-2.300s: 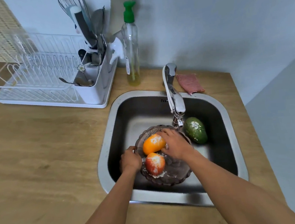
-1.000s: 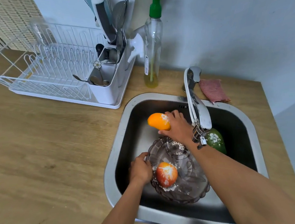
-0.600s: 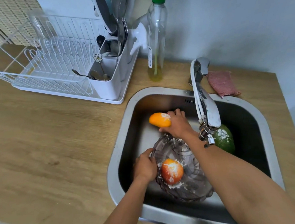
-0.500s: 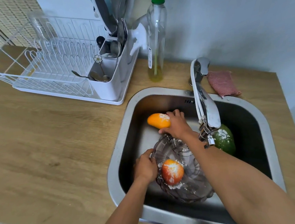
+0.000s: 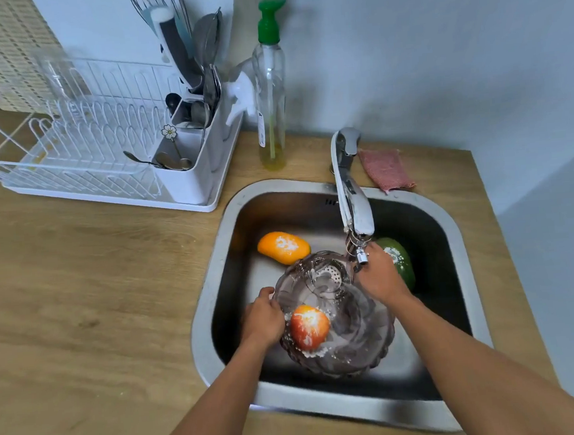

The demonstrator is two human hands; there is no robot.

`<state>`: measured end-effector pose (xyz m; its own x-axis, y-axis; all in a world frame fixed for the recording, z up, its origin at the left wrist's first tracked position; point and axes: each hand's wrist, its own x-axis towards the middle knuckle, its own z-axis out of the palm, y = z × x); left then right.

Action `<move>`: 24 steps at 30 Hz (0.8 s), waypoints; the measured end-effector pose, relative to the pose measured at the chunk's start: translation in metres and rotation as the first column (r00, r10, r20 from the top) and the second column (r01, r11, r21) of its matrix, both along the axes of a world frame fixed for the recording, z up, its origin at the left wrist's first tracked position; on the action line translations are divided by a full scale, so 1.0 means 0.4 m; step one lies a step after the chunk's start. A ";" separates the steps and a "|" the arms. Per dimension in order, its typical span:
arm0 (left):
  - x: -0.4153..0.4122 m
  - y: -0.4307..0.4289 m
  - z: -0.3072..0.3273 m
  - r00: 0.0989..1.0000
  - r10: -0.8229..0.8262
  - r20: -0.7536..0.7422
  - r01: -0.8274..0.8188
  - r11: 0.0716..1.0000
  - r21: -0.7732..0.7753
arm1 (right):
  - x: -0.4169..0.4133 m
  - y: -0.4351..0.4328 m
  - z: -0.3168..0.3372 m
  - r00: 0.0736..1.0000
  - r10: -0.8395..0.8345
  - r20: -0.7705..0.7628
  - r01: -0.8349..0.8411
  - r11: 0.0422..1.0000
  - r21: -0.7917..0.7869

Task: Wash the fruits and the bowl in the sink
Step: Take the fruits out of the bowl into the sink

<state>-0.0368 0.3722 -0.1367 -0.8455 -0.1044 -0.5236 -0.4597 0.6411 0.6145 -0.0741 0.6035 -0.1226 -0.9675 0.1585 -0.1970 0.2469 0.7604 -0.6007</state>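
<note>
A clear purplish glass bowl (image 5: 364,345) sits in the steel sink (image 5: 211,274). A red apple (image 5: 308,326) dusted with white powder lies inside the bowl. My left hand (image 5: 263,320) grips the bowl's left rim. My right hand (image 5: 379,277) is at the bowl's right rim, just under the tap spout; its fingers are hidden, so its hold is unclear. An orange mango (image 5: 284,247) with powder on it lies free on the sink floor at the back left. A green mango (image 5: 400,261) lies at the right, partly behind my right hand.
The chrome tap (image 5: 350,191) reaches over the sink's middle. A pink cloth (image 5: 385,169) lies behind the sink. A soap bottle (image 5: 270,91) with a green pump stands at the wall. A white dish rack (image 5: 78,154) with a utensil holder (image 5: 191,156) fills the counter's back left.
My right hand set the orange mango down on the sink floor at the back left, let it go and moved right to the bowl's rim under the tap. My left hand kept its grip.
</note>
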 end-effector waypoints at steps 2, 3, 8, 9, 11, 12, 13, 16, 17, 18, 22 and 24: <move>0.003 -0.001 0.012 1.000 -0.001 0.002 0.001 0.999 -0.038 | 0.051 0.019 0.011 1.000 -0.029 0.000 0.029 1.000 -0.008; 0.006 -0.003 0.018 1.000 0.003 0.003 -0.003 0.999 -0.048 | 0.080 0.029 0.015 0.998 -0.057 0.004 0.057 0.998 -0.014; 0.020 -0.013 0.058 0.994 -0.066 -0.088 0.057 0.993 -0.101 | 0.194 0.068 0.013 0.989 -0.105 0.104 0.102 0.994 0.029; 0.024 -0.014 0.066 0.988 -0.101 -0.114 0.089 0.991 -0.102 | 0.208 0.072 0.012 0.983 -0.115 0.143 0.109 0.993 0.045; 0.034 -0.014 0.076 0.970 -0.191 -0.148 0.175 0.978 -0.115 | 0.228 0.077 0.007 0.973 -0.135 0.188 0.128 0.991 0.050; 0.042 -0.014 0.078 0.957 -0.246 -0.151 0.227 0.965 -0.132 | 0.238 0.078 0.006 0.970 -0.146 0.192 0.140 0.989 0.047; 0.052 -0.011 0.078 0.942 -0.301 -0.146 0.280 0.948 -0.152 | 0.248 0.077 0.006 0.968 -0.154 0.197 0.148 0.988 0.045; 0.079 0.001 0.068 0.876 -0.467 -0.120 0.418 0.860 -0.292 | 0.276 0.076 -0.003 0.968 -0.131 0.216 0.132 0.991 0.008; 0.085 0.006 0.067 0.850 -0.513 -0.122 0.442 0.820 -0.364 | 0.284 0.077 -0.005 0.968 -0.117 0.221 0.122 0.992 -0.009; 0.087 0.011 0.068 0.833 -0.537 -0.133 0.444 0.792 -0.418 | 0.289 0.079 -0.007 0.969 -0.108 0.221 0.115 0.993 -0.023; 0.085 0.028 0.074 0.814 -0.568 -0.121 0.458 0.757 -0.467 | 0.293 0.079 -0.002 0.973 -0.099 0.207 0.104 0.995 -0.012; 0.088 0.038 0.068 0.797 -0.595 -0.099 0.480 0.725 -0.493 | 0.296 0.075 -0.002 0.973 -0.087 0.213 0.086 0.996 0.013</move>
<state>-0.0016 0.3872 -0.1096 -0.9158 0.2468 -0.3168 0.1662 0.9511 0.2604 0.0443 0.6336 -0.1234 -0.8859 0.2410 -0.3964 0.4340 0.7324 -0.5247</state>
